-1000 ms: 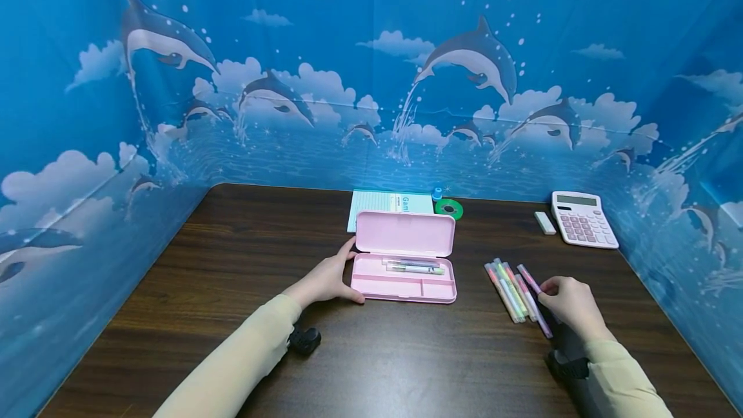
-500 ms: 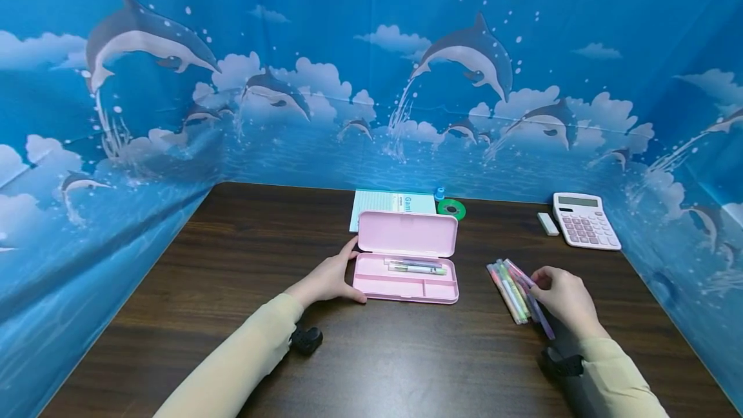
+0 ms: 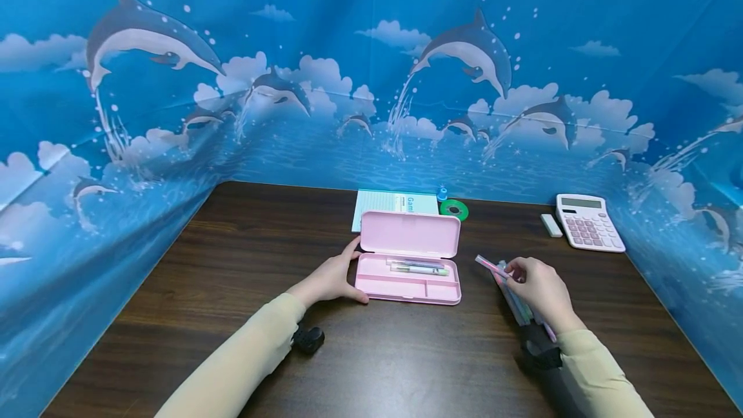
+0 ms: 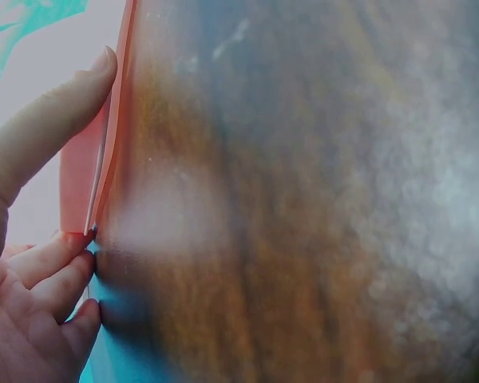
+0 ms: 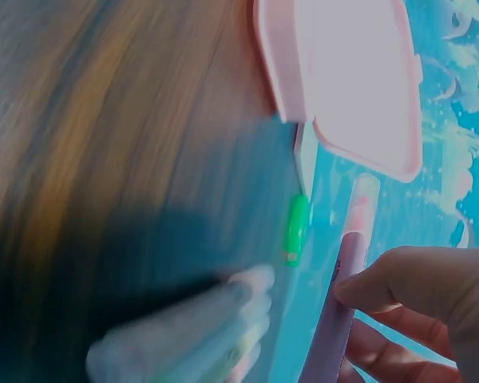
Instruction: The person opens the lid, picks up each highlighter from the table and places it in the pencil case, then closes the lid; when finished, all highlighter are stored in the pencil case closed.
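Note:
A pink pencil case (image 3: 390,287) lies with its lid up on the brown table, several pens (image 3: 419,269) in its rear compartment. My left hand (image 3: 329,278) holds its left end, thumb at the front corner and fingers toward the hinge side; the left wrist view shows the thumb (image 4: 72,100) along the case wall. Right of the case, my right hand (image 3: 541,288) pinches a pinkish-purple marker (image 5: 347,275) with a clear cap, raised over a bundle of markers (image 3: 518,305). That bundle is partly hidden by the hand and its shadow.
Behind the case are a light-blue notebook (image 3: 371,202), a green tape roll (image 3: 454,209) and a small blue bottle (image 3: 442,194). A white eraser (image 3: 551,225) and a calculator (image 3: 591,222) sit at the back right. A dolphin-print curtain (image 3: 325,166) borders the table.
My right hand has picked the marker up from the right side of the bundle and moved it left, turning its capped end toward the case. The left hand keeps its place on the case.

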A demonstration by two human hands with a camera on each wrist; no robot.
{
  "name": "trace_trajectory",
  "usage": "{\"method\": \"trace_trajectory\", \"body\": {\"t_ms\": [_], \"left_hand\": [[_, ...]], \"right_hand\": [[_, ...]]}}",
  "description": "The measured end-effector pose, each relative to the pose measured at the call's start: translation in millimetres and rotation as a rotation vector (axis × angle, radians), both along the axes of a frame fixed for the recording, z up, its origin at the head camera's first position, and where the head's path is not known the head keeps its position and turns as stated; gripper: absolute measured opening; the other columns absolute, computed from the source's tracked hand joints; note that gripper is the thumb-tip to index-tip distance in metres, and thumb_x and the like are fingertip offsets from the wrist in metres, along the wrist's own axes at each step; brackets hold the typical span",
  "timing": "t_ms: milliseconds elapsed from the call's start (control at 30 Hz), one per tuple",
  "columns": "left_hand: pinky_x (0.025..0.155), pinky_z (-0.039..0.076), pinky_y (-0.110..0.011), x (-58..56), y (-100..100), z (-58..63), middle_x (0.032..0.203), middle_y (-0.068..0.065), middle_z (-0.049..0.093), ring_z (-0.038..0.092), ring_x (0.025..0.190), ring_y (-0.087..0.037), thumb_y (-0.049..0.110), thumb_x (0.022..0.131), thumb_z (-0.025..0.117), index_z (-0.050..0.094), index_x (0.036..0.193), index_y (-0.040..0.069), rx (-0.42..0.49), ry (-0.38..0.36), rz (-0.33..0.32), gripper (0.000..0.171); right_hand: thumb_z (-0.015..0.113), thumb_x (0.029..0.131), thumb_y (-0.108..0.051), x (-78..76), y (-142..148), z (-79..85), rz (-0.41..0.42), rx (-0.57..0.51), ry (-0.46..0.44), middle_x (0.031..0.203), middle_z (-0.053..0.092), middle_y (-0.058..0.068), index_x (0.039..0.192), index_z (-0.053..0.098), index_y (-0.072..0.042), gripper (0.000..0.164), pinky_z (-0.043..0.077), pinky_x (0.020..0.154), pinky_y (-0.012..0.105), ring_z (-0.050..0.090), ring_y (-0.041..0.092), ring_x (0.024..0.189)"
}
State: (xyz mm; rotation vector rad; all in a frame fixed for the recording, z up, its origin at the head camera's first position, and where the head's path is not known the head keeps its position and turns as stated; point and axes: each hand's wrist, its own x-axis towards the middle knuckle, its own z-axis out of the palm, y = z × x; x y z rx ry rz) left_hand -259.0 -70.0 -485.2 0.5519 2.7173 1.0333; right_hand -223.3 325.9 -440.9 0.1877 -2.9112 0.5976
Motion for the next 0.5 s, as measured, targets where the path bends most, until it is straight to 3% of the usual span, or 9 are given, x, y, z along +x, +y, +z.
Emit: {"method": "trace_trajectory", "body": {"t_ms": [500], "left_hand": [[0.107,0.033,-0.046,-11.4,0,24.2,0.143,-0.010,0.046,0.044,0.130,-0.026,0.039,0.060,0.090,0.006,0.153,0.009,0.000,-0.058,-0.025,0.129]], "right_hand": [[0.075,0.077,-0.009,-27.7,-51,21.8,0.076,-0.026,-0.078,0.077,0.060,0.004,0.087,0.070,-0.008,0.011,0.045,0.058,0.032,0.051,0.017,0.067]]}}
